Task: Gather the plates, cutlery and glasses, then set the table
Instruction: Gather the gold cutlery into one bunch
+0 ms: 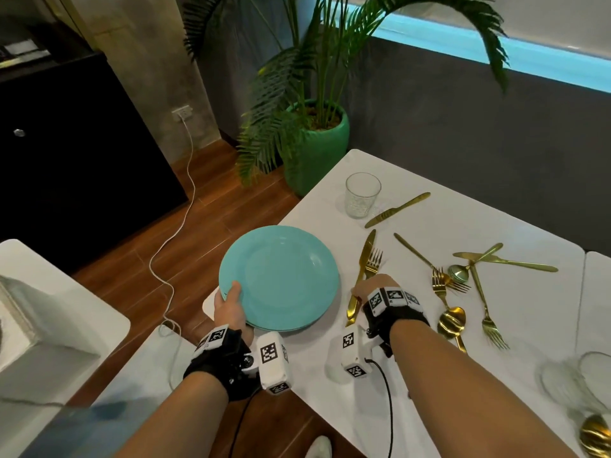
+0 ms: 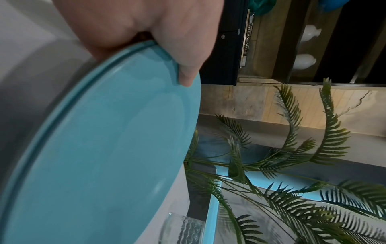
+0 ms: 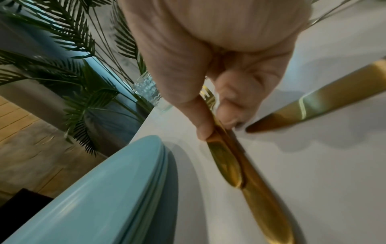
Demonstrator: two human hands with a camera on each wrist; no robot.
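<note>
Two stacked plates [image 1: 281, 276] overhanging table [image 1: 463, 226] corner, left hand [image 1: 229, 309] gripping rim, right hand [image 1: 373, 287] pinching knife [image 1: 362, 276] and fork [image 1: 373, 262]

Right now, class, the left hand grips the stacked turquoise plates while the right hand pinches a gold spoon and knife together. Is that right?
Not quite. The right hand pinches a gold fork with the gold knife, no spoon; the head view shows the tines. The left hand does grip the stacked turquoise plates.

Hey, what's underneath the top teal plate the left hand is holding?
Under the top teal plate sits at least one more teal plate, its rim showing as layered edges. Whatever lies beneath the stack is covered. The left hand grips the rim.
</note>
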